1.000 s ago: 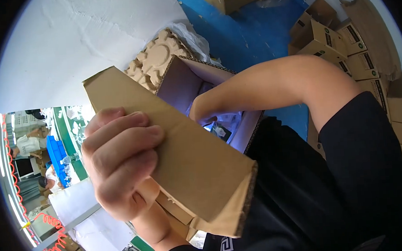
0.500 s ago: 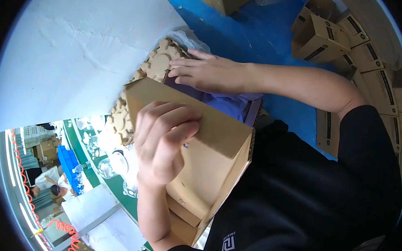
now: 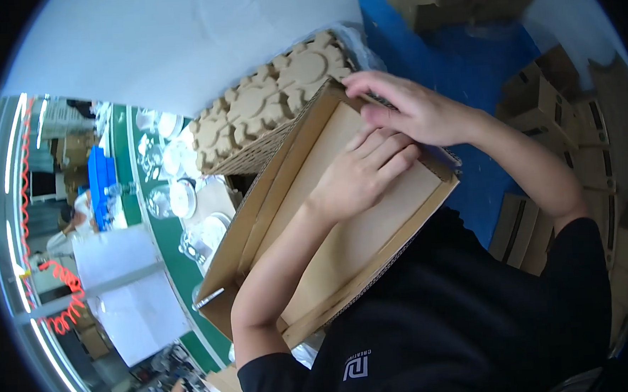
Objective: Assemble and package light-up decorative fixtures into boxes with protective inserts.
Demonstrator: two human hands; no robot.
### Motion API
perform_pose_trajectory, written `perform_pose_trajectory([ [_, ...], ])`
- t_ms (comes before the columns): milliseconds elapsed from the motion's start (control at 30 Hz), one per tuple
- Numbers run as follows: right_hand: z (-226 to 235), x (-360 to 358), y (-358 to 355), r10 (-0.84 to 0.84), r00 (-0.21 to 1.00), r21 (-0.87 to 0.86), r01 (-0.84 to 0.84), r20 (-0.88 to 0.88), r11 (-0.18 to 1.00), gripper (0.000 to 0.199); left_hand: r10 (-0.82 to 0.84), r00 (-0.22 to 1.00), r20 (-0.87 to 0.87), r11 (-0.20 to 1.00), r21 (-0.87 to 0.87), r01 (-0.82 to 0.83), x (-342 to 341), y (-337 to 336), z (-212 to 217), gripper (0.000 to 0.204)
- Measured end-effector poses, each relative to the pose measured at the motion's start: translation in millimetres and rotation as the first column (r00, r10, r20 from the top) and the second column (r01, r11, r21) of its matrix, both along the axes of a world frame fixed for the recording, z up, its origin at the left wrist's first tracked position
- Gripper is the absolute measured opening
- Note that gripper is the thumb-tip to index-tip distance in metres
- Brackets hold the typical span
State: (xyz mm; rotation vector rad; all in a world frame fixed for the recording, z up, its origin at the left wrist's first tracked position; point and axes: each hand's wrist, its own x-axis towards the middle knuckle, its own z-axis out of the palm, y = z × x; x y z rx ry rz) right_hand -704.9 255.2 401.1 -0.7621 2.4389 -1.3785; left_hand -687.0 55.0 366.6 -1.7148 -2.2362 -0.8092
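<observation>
An open brown cardboard box [image 3: 311, 281] lies tilted against my front, its bare inner side facing up. My left forearm crosses over it, and my left hand [image 3: 366, 168] is at its far end with the fingers curled in. What those fingers hold, if anything, is hidden. Just beyond, my right hand [image 3: 420, 112] hovers over the far corner of the box, thumb and fingers apart and slightly blurred. A little purple material shows beneath the right wrist. Molded pulp trays [image 3: 266, 102] are stacked beside the box's far left edge.
To the left, a green table [image 3: 124, 163] carries clear and white round parts and a blue bin [image 3: 101, 179]. Cardboard boxes [image 3: 537, 110] are piled on the right by the blue floor [image 3: 442, 76]. A white wall [image 3: 199, 46] rises behind the trays. Other people are at far left.
My left hand has moved from the raised flap to the far end inside the box. The right hand has drawn back from the pulp trays to the box corner. The whole view has shifted.
</observation>
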Motion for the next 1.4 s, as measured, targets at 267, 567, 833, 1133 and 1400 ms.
perform_pose_trajectory([
  [267, -9, 30, 15, 0.18, 0.978, 0.308, -0.139, -0.107, 0.941, 0.068, 0.023, 1.0, 0.011, 0.979, -0.204, -0.02, 15, -5, -37, 0.035],
  [567, -1, 32, -39, 0.653, 0.666, 0.83, -0.089, -0.362, 0.551, 0.05, 0.456, 0.876, 0.156, 0.771, -0.56, -0.302, 67, -73, -32, 0.087],
  [833, -59, -19, -99, 0.663, 0.663, 0.824, -0.553, 0.349, 0.119, 0.03, 0.451, 0.872, 0.193, 0.752, -0.608, -0.254, 76, -62, -52, 0.078],
  [1133, -99, -13, -73, 0.604, 0.744, 0.811, -0.523, 0.285, 0.262, 0.039, 0.425, 0.887, 0.179, 0.731, -0.647, -0.22, 87, -61, -59, 0.072],
  [1400, -93, -1, -70, 0.645, 0.746, 0.847, -0.444, 0.169, 0.292, 0.068, 0.433, 0.887, 0.161, 0.704, -0.676, -0.22, 83, -56, -60, 0.074],
])
